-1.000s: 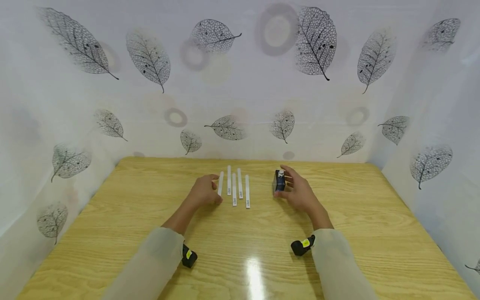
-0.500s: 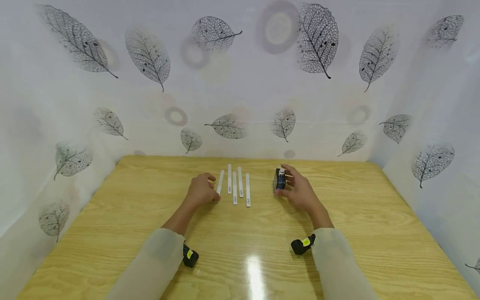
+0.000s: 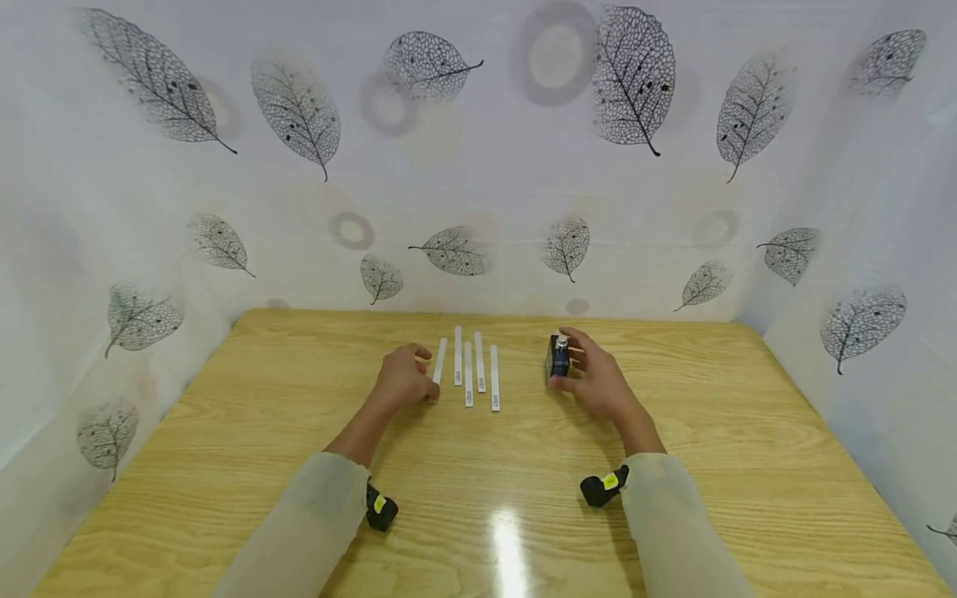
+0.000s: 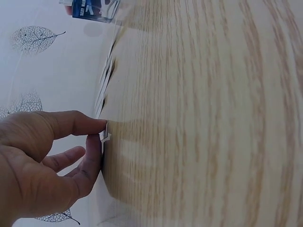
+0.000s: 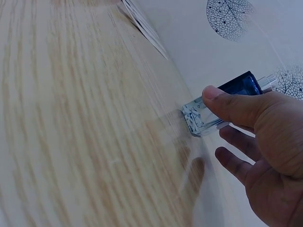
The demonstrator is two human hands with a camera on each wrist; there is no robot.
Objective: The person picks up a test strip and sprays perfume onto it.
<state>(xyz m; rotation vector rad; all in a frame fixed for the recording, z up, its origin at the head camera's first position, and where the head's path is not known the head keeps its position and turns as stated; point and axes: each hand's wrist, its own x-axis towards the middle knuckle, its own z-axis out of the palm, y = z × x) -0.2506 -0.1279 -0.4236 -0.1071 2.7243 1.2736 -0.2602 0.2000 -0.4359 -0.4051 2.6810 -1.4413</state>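
Observation:
In the head view my left hand (image 3: pixel 405 378) is at the leftmost white paper test strip (image 3: pixel 440 357), holding its near end. The left wrist view shows the thumb and forefinger (image 4: pixel 90 125) pinching the thin strip at the tabletop. My right hand (image 3: pixel 596 380) grips a small dark blue perfume bottle (image 3: pixel 557 359) with a silver spray top, upright. Seen from the right wrist, the thumb lies along the bottle (image 5: pixel 241 86), whose clear glass base is close over the table. Several more white strips (image 3: pixel 468 374) lie side by side between the hands, with small print on their near ends.
A wood-grain table (image 3: pixel 463 473) spreads under both hands. Behind it and at both sides hangs a pale curtain (image 3: pixel 478 191) with a leaf pattern. Each wrist wears a small black camera (image 3: pixel 604 487).
The left hand draws back very slightly, and the strip it pinches leans a little more. The right hand and the perfume bottle stay where they were.

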